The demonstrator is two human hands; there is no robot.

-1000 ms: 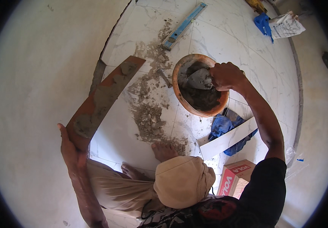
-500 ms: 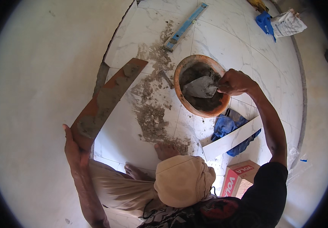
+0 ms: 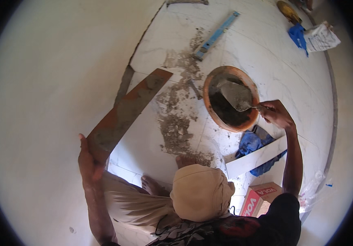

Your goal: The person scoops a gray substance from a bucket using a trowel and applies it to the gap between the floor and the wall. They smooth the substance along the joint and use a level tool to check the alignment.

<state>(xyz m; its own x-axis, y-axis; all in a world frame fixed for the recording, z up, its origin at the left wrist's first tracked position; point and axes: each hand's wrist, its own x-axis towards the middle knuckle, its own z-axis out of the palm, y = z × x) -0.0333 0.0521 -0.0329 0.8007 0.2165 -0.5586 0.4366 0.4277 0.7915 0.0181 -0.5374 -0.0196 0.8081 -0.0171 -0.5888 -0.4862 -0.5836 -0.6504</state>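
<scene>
My left hand (image 3: 87, 162) grips the near end of a long, narrow tile strip (image 3: 125, 107). The strip's reddish-brown upward face is smeared unevenly with grey mortar, and it slants away toward the floor's left edge. In my right hand (image 3: 275, 114) is the handle of a trowel (image 3: 237, 96). Its blade, covered in wet grey mortar, hangs over the opening of a round orange-rimmed bucket (image 3: 209, 112). More dark mortar lies inside the bucket, partly hidden by the blade.
Mortar crumbs (image 3: 175, 131) cover the marble-look floor tiles between strip and bucket, with a hammer-like tool (image 3: 195, 89) among them. A blue spirit level (image 3: 216, 36) lies beyond. Nearer right are a white tile strip (image 3: 256, 157) on blue cloth (image 3: 250, 143) and a cardboard box (image 3: 252, 203).
The trowel has turned and come up with mortar on its blade, as my right hand moved nearer to me. My left hand still holds the strip. The whole view has shifted slightly.
</scene>
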